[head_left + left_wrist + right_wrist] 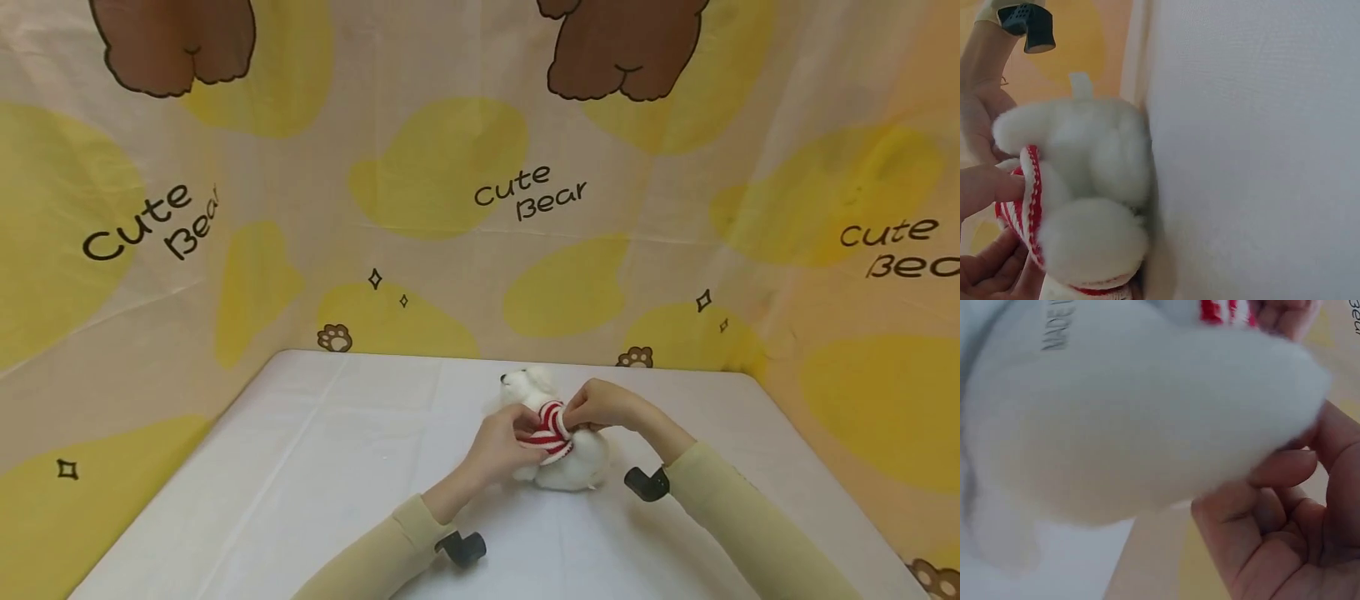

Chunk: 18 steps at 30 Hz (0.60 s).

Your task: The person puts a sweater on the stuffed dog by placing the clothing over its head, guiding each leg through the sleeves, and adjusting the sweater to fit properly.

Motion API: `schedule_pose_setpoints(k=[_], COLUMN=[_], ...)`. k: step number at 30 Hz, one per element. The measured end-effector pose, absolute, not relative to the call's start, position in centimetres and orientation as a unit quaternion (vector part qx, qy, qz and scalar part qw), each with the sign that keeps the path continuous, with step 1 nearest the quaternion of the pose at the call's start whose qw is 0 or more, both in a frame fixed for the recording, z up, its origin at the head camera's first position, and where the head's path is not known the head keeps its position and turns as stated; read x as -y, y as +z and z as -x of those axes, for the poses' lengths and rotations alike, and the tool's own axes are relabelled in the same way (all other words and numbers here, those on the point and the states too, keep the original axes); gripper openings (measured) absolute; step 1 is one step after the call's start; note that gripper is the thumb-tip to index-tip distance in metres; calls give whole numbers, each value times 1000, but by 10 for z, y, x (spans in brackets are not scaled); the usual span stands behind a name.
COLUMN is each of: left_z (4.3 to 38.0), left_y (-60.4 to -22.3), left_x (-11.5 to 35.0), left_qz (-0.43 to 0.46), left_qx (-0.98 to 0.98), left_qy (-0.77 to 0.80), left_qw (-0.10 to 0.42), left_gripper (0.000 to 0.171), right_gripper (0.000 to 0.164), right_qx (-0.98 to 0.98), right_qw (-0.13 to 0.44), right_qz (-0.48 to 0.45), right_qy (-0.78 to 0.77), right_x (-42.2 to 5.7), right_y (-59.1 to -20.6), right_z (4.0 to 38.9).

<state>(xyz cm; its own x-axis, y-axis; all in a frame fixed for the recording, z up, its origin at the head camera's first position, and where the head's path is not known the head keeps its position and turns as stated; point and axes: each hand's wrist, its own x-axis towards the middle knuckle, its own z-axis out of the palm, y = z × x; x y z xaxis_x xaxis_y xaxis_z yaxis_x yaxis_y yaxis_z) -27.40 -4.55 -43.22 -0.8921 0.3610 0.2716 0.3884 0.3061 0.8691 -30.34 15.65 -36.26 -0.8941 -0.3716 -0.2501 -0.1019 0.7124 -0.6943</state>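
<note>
In the head view, your left hand (497,446) and right hand (611,405) pinch the shirt (551,425), apparently adjusting it on the dog (576,465), which is on the table (337,467), its long axis slanting from far-left head (531,384) to near-right rump (592,457). In the left wrist view, your thumb (988,187) presses the hem (1035,200); an even tug seems called for. In the right wrist view, fur (1147,425) hides the right hand's exact hold.

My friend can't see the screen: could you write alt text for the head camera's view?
A person's left hand and right hand grip the red-and-white striped sweater on a white plush dog, on a white table. Behind hangs a yellow-patterned "Cute Bear" backdrop.
</note>
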Motion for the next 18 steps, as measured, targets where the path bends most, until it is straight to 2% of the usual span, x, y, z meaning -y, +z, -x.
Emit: schedule_pose_setpoints(k=[3,9,18], left_z=[279,282,284], left_y=[-436,-438,-439], left_x=[46,48,44], left_qz=[248,258,254], left_qx=[804,789,785], left_qy=[-540,-556,-564], left_qw=[24,37,33], left_gripper=[34,34,38], right_gripper=[10,11,14], right_qx=[-902,-917,-858], right_qw=[184,134,170], right_qz=[109,98,27], right_qy=[-376,-363,-484], right_x=[-156,-153,-157], right_y=[-366,-369,-378], right_z=[301,296,297])
